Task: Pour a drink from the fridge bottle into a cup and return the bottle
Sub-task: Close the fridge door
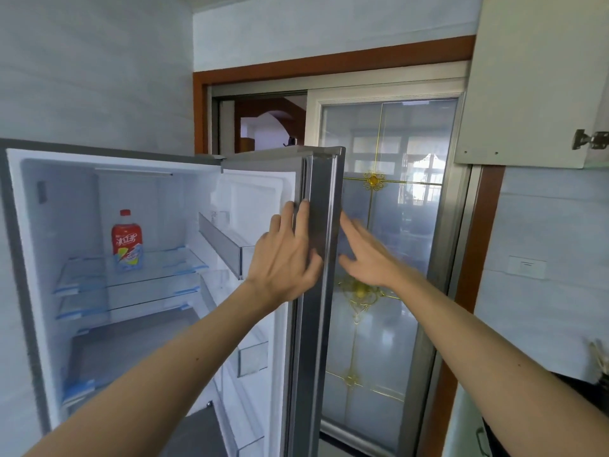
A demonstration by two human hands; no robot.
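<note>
The fridge [108, 179] stands open on the left. Inside, a drink bottle [127, 239] with a red cap and red label stands upright on the upper glass shelf [164, 265], alone. The silver fridge door [321, 245] is swung out to the right, edge-on to me. My left hand [286, 255] lies with straight fingers on the inner side of the door's edge. My right hand [369, 255], fingers spread and blurred, is at the outer side of the same edge. Neither hand holds anything. No cup is in view.
Empty door bins [227, 245] line the inside of the door. Behind the door is a sliding glass door [395, 225] in a brown frame. A white wall cabinet [534, 80] hangs at the top right. A dark counter item [586, 390] sits at the right edge.
</note>
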